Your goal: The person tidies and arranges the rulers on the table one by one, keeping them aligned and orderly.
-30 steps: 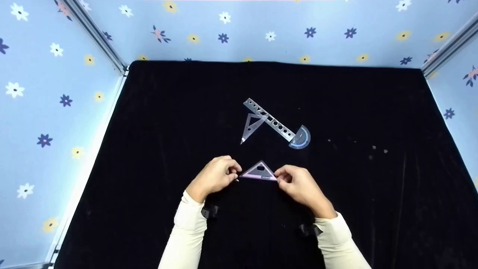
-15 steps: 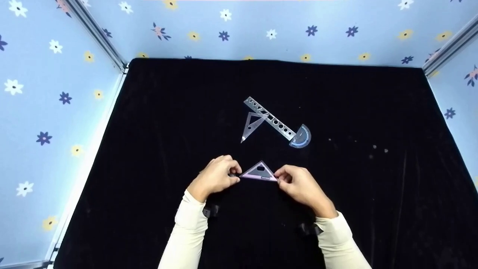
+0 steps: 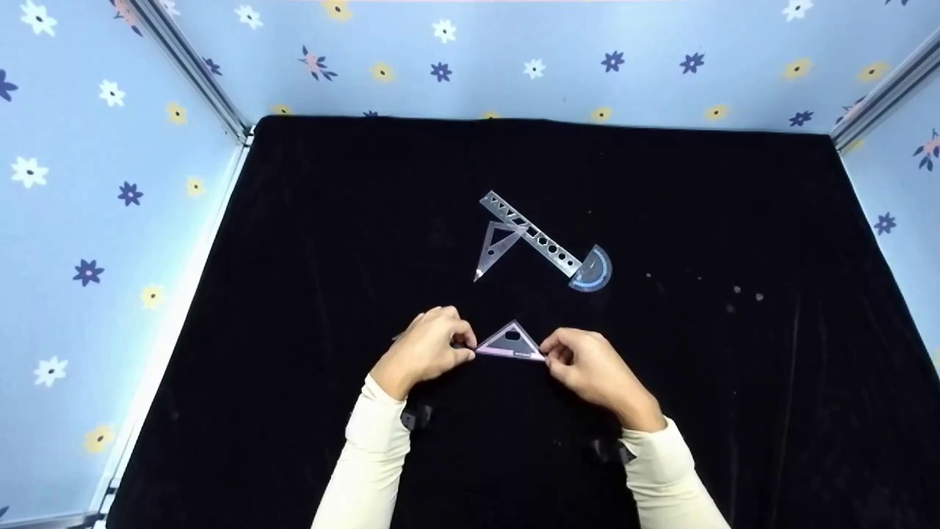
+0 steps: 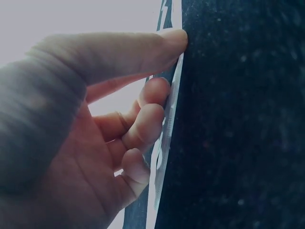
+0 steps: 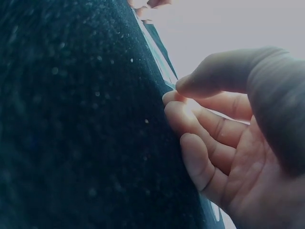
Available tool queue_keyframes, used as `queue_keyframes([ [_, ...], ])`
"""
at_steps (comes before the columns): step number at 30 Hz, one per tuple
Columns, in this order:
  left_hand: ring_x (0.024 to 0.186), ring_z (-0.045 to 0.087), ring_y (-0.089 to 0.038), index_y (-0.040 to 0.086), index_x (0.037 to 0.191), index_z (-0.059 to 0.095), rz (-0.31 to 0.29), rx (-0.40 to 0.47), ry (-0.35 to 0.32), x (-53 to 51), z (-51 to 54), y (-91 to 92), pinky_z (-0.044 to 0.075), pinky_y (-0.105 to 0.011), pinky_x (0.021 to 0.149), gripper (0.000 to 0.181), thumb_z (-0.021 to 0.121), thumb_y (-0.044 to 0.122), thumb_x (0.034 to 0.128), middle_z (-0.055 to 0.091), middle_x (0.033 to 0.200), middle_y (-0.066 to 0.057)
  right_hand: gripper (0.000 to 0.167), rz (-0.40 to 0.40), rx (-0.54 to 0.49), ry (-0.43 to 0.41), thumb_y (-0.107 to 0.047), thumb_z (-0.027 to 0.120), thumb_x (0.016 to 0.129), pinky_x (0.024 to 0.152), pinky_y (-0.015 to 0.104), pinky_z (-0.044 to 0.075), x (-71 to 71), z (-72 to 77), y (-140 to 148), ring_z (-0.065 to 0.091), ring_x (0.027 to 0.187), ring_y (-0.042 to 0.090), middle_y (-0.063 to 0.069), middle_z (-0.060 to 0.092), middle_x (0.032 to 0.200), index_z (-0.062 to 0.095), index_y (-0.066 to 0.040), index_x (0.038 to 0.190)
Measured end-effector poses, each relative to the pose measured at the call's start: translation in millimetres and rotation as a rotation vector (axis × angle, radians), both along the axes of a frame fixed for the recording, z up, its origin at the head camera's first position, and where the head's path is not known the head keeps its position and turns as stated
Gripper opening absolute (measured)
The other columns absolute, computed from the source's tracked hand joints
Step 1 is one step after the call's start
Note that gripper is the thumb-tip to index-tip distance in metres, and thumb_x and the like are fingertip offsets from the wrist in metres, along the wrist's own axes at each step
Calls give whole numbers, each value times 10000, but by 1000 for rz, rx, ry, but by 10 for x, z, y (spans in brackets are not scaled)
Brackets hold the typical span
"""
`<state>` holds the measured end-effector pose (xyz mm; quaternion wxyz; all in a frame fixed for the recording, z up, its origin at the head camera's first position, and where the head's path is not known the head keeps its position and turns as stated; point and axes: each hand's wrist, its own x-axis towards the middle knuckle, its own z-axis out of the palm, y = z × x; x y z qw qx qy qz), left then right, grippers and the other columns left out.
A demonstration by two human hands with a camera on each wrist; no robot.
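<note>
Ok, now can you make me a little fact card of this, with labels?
Main thing: pink-edged set square
Left fingers: pinching its left corner
Right fingers: pinching its right corner
Farther back: stencil ruler, slanting
At the ruler's nearer end: blue-marked protractor
Overlapping the ruler: clear set square
Underneath: black cloth
Can't tell: what the pale strip beside the left fingers is
</note>
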<state>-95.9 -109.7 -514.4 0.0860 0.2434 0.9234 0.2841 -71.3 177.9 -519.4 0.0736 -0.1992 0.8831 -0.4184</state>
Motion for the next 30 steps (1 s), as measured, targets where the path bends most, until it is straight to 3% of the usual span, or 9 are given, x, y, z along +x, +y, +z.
queue_keyframes([
  [12, 854, 565, -188, 229, 820, 748, 5, -18, 24, -8, -24, 15, 445, -404, 857, 78, 823, 219, 801, 571, 849, 84, 155, 7, 9, 6, -21, 672, 829, 637, 259, 536, 9, 20, 5, 609, 691, 52, -109, 631, 784, 729, -124, 931],
  [30, 856, 550, -154, 197, 880, 737, 3, 1, 15, 11, -17, 14, 376, -407, 850, 105, 809, 215, 805, 579, 844, 52, 179, -2, 35, 46, -17, 662, 826, 642, 253, 520, 3, -16, 10, 588, 685, 37, -126, 609, 789, 728, -144, 934],
])
